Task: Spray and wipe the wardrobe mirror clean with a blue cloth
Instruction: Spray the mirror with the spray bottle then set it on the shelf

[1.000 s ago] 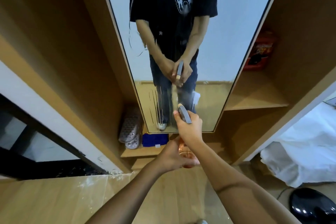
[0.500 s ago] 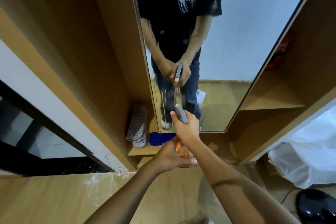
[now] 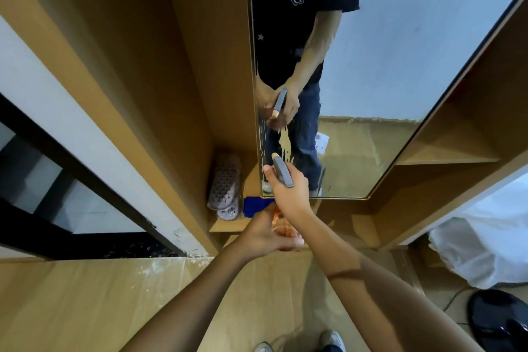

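The wardrobe mirror (image 3: 371, 71) stands in front of me, with wet streaks running down its lower left part. My right hand (image 3: 288, 194) grips the grey head of a spray bottle (image 3: 281, 173), its nozzle close to the glass. My left hand (image 3: 267, 233) holds the bottle's orange body (image 3: 281, 226) from below. A blue cloth (image 3: 255, 206) lies on the low wooden shelf just under the mirror's bottom left corner, partly hidden by my hands.
A pair of grey perforated slippers (image 3: 225, 186) leans in the shelf corner left of the cloth. Wooden wardrobe panels (image 3: 160, 71) flank the mirror. A white sheet (image 3: 485, 243) and a black round object (image 3: 500, 320) lie at the right on the floor.
The view has swung left, so the mirror now sits further right in frame. Both hands keep the bottle near the mirror's lower left, where more streaks show.
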The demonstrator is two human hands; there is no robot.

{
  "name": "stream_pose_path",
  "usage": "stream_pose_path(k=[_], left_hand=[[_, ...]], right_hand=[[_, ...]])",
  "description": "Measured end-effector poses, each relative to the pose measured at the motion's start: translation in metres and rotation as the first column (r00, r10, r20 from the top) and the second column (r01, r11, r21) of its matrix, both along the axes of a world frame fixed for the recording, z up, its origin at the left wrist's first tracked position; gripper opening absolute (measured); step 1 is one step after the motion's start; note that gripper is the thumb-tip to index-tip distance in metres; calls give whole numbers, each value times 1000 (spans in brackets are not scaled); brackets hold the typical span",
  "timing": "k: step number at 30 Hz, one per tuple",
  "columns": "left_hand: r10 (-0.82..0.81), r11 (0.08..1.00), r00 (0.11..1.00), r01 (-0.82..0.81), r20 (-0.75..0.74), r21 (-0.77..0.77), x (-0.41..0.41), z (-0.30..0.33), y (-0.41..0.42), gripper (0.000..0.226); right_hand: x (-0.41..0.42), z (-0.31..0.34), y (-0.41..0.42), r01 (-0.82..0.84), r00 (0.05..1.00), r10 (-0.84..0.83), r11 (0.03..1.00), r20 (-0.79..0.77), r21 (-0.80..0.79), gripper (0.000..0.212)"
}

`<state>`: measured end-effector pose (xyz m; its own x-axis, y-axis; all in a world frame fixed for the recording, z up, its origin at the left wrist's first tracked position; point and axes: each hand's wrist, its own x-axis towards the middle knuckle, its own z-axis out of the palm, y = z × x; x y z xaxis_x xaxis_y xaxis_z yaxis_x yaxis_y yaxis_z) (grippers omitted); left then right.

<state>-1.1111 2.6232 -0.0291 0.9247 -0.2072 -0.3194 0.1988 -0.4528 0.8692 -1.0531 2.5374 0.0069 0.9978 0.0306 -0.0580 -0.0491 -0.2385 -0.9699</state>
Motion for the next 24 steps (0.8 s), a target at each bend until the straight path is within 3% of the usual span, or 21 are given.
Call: stream_pose_path(k=[7,20,24], left_hand=[[-21,998,999,18,-39,-67,1,-19,5,64],[19,998,991,-26,-135,-57,-8,-81,4,54],[14,996,988,-28,-156,-86,-11,-97,6,60]], right_hand=[[-4,-18,8,104,994,-104,994,-16,-27,24],[-15,-95,5,73,994,-70,997,-88,32,17],[-15,-112,6,56,992,-52,998,-112,38,12]])
